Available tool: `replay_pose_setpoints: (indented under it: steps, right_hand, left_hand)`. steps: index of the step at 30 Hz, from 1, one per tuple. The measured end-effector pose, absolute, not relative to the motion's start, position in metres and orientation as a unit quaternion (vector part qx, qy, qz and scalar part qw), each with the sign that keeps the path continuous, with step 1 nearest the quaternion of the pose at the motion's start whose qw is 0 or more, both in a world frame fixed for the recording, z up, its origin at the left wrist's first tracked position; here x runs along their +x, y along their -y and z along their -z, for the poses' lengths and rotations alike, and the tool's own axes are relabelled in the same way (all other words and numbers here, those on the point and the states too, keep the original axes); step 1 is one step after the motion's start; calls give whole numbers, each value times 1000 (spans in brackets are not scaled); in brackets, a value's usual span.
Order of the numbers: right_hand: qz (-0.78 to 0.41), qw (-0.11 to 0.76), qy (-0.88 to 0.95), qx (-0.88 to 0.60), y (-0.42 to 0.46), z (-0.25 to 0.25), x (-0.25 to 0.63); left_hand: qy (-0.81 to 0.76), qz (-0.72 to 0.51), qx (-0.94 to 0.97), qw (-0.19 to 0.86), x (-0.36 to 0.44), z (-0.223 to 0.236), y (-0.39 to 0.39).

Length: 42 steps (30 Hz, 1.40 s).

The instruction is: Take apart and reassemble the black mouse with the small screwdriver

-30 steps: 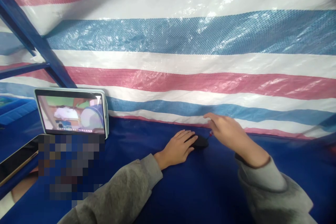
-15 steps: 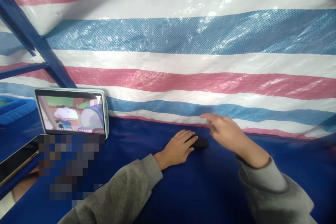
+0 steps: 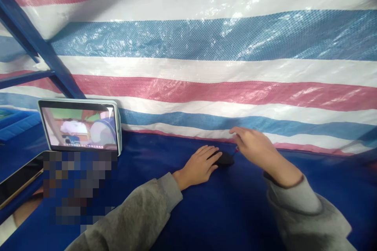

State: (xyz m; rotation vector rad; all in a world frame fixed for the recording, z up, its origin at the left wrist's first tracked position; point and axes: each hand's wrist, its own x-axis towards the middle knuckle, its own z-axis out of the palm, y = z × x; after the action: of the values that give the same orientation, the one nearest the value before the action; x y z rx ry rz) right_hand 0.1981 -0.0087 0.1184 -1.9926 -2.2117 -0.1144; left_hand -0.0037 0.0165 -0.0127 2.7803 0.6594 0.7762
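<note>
My left hand (image 3: 202, 166) lies over the left part of a black computer mouse (image 3: 226, 159), its fingers pressing it against the blue tabletop (image 3: 188, 219). Just above the mouse's right end, my right hand (image 3: 253, 145) is closed in a pinch with the palm turned down. From under its fingers sticks a thin screwdriver (image 3: 236, 150) with a reddish part and a narrow shaft slanting down to the mouse. Most of the screwdriver is hidden by the hand. Whether its tip sits in the mouse, I cannot tell.
A tablet (image 3: 81, 127) playing a cartoon stands at the left. Nearer lies a phone (image 3: 22, 178), beside a pixelated patch. A blue tray (image 3: 20, 123) sits at the far left. Behind the table hangs a striped tarpaulin (image 3: 206, 39), with a blue metal frame (image 3: 44, 53) at the left.
My right hand has turned slightly and its fingers have curled in a little to the right, showing more of the screwdriver's reddish part. My left hand and the mouse have stayed put.
</note>
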Motion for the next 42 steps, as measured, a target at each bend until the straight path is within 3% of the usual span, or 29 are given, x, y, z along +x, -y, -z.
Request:
replay_pose_setpoints:
  steps: [25,42]
  right_hand:
    - [-3,122,774,-621,14,-122,193]
    - [31,84,753,-652,12,-123,193]
  left_hand:
    - [-221,-265,934,91,-4,12,-17]
    - [-226,-264,933,98,-4,11,-16]
